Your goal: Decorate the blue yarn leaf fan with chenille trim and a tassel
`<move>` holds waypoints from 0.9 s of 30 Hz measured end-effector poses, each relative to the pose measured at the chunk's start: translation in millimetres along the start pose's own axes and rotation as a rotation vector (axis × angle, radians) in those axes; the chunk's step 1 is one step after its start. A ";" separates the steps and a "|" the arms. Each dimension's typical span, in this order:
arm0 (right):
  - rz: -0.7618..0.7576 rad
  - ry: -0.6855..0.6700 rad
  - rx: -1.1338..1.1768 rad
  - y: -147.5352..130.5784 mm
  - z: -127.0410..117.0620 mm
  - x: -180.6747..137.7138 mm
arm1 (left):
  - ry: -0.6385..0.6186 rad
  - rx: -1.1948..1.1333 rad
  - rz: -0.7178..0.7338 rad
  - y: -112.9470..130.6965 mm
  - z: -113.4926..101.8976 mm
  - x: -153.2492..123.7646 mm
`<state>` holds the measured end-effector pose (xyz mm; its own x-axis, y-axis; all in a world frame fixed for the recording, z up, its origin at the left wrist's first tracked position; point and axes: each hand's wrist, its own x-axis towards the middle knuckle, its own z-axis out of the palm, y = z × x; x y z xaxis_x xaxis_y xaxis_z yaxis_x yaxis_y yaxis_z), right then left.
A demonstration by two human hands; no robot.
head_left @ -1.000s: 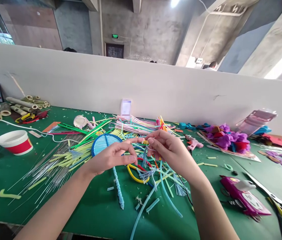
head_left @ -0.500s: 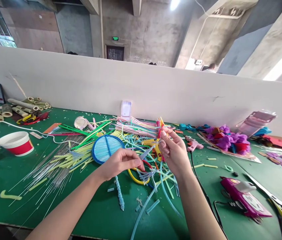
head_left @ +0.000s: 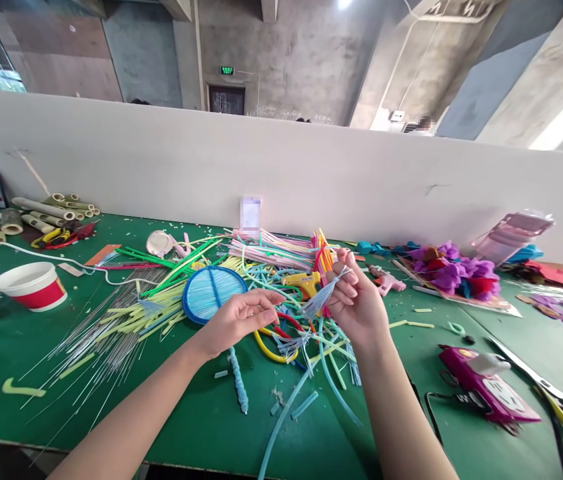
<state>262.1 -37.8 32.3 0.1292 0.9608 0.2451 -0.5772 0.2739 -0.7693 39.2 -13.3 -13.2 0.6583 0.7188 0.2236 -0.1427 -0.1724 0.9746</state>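
Observation:
A small pale blue thread tassel (head_left: 322,297) hangs from the fingers of my right hand (head_left: 358,300), which are closed on its top end. My left hand (head_left: 244,317) is to the left of it, fingers curved and apart, with nothing visible in them. Just behind that hand lies a round blue hoop (head_left: 215,293) strung with blue threads, a dark blue bar down its middle. Below it a twisted light blue strand (head_left: 238,383) rests on the table. Another thread tassel (head_left: 294,343) lies among coloured tubes between my hands.
A yellow glue gun (head_left: 302,283) lies among pipe cleaners behind my hands. On the left are a paper cup (head_left: 34,287), thin wires (head_left: 111,347) and bamboo pieces (head_left: 44,208). To the right are a magenta power strip (head_left: 491,387), scissors (head_left: 536,380) and purple felt flowers (head_left: 454,273).
My left hand has let go of the tassel's lower end and its fingers have opened. The tassel now hangs from my right hand, which has turned palm towards me.

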 end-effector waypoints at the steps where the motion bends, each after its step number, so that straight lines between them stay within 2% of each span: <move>1: 0.020 -0.022 -0.010 3.5 1.5 -0.2 | -0.004 0.020 0.007 -0.5 1.8 0.2; 5: 0.054 -0.048 -0.100 13.8 4.9 0.4 | 0.015 0.115 0.027 -3.6 6.9 1.2; 8: 0.061 -0.044 -0.096 16.5 5.6 0.6 | 0.141 0.175 0.053 -9.4 7.3 1.3; 11: 0.073 -0.049 -0.035 16.4 5.8 0.1 | 0.285 0.385 0.101 -16.0 5.1 0.1; 15: 0.085 -0.045 -0.020 16.3 5.6 0.1 | 0.378 0.578 0.155 -18.2 1.8 -0.2; 18: 0.088 -0.034 -0.048 18.0 5.2 0.6 | 0.423 0.654 0.259 -16.2 1.3 2.0; 22: 0.126 -0.044 -0.070 22.9 7.2 -2.4 | 0.413 0.519 0.274 -15.3 0.8 4.4; 27: 0.147 -0.096 -0.281 28.1 14.5 -16.1 | 0.405 0.280 0.225 -12.8 -2.5 5.1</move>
<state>232.1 -46.2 15.3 -0.0235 0.9862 0.1641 -0.3372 0.1467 -0.9299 42.5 -5.8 -24.5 0.2887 0.8359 0.4667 -0.0083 -0.4853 0.8743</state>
